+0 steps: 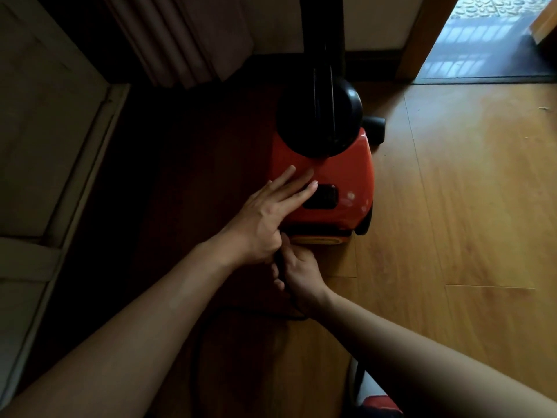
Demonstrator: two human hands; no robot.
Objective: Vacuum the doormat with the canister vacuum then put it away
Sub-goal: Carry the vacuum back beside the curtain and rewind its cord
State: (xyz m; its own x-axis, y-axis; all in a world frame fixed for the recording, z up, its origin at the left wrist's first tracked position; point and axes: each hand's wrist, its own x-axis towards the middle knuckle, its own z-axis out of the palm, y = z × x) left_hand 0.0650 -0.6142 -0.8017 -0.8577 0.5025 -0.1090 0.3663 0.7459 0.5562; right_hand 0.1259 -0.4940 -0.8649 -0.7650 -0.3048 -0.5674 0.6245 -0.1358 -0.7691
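Note:
A red canister vacuum [352, 173] with a black domed top and a black wheel stands on the wooden floor in the middle of the head view. My left hand [271, 212] lies flat on its red rear shell, fingers spread beside a black button [322, 197]. Just below the vacuum's back end, my right hand [298, 276] is closed around the black power cord [283, 267]. The cord loops down over the dark floor [205, 336] toward me. A dark doormat [482, 74] lies in the doorway at the upper right.
A dark curtain [180, 37] hangs behind the vacuum at the upper left. A pale panelled door or cabinet [45, 140] fills the left side. A wooden door frame [416, 40] borders the doorway. Light wooden floor [467, 206] spreads to the right.

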